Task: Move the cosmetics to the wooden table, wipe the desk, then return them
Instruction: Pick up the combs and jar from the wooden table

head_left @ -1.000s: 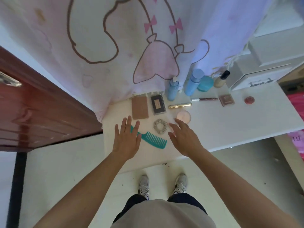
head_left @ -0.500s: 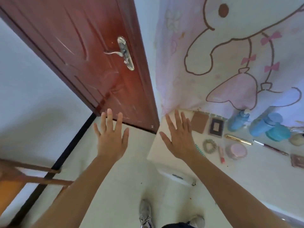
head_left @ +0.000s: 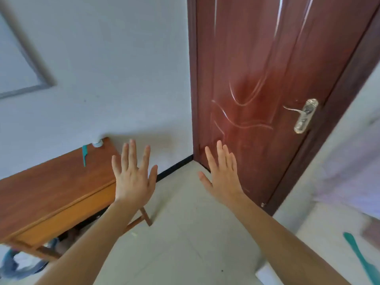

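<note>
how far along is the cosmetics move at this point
Looks barely begun. Done: the wooden table shows a teal stick-like item and a small white object by the wall. In hand: nothing; left hand and right hand are both open and empty. Left: the teal comb lies on the white desk, so moving, wiping and returning remain.

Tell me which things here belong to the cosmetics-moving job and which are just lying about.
Job: wooden table, slim teal item on it, teal comb on white desk, empty left hand and right hand.
Lying about: red door, its metal handle, wall frame.
</note>
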Action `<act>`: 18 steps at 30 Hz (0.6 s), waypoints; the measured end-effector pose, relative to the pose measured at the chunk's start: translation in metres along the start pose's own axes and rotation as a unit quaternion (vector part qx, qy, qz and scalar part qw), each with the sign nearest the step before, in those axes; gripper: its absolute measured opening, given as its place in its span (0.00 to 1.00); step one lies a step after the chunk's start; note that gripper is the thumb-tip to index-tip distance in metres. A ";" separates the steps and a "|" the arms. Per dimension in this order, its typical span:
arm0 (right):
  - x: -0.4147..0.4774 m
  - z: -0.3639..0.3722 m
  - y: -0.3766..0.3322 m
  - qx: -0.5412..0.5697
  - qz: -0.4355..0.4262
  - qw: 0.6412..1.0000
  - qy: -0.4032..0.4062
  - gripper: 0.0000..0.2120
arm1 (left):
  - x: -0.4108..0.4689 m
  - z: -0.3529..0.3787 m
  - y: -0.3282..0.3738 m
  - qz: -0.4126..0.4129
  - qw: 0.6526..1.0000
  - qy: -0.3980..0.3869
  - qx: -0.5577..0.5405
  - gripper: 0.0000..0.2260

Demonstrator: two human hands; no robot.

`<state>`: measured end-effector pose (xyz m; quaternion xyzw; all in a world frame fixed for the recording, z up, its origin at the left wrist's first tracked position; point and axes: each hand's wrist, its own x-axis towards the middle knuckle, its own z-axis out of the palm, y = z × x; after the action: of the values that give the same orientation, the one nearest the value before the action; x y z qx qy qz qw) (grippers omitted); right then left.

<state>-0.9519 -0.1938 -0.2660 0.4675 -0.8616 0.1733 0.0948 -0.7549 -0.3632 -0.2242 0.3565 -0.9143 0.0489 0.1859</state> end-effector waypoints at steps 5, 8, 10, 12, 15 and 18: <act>0.048 0.048 -0.122 0.025 -0.099 0.993 -0.052 0.35 | -0.027 -0.003 -0.122 -0.108 0.994 -0.014 0.025 0.28; 0.070 0.080 -0.174 0.019 -0.166 0.982 -0.082 0.35 | -0.039 0.003 -0.169 -0.159 0.986 -0.036 0.035 0.28; 0.085 0.099 -0.204 0.028 -0.196 0.975 -0.100 0.35 | -0.044 0.010 -0.195 -0.183 0.981 -0.050 0.034 0.27; 0.103 0.120 -0.231 0.041 -0.211 0.970 -0.117 0.35 | -0.045 0.018 -0.221 -0.203 0.977 -0.060 0.037 0.28; 0.133 0.155 -0.262 0.058 -0.223 0.964 -0.133 0.35 | -0.035 0.036 -0.259 -0.224 0.970 -0.084 0.051 0.28; 0.169 0.191 -0.280 0.071 -0.223 0.962 -0.143 0.36 | -0.004 0.062 -0.290 -0.237 0.962 -0.122 0.067 0.28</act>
<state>-0.8091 -0.5394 -0.3285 0.6730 -0.7259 0.1394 -0.0265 -0.5769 -0.5896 -0.2953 0.5777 -0.8141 0.0212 0.0550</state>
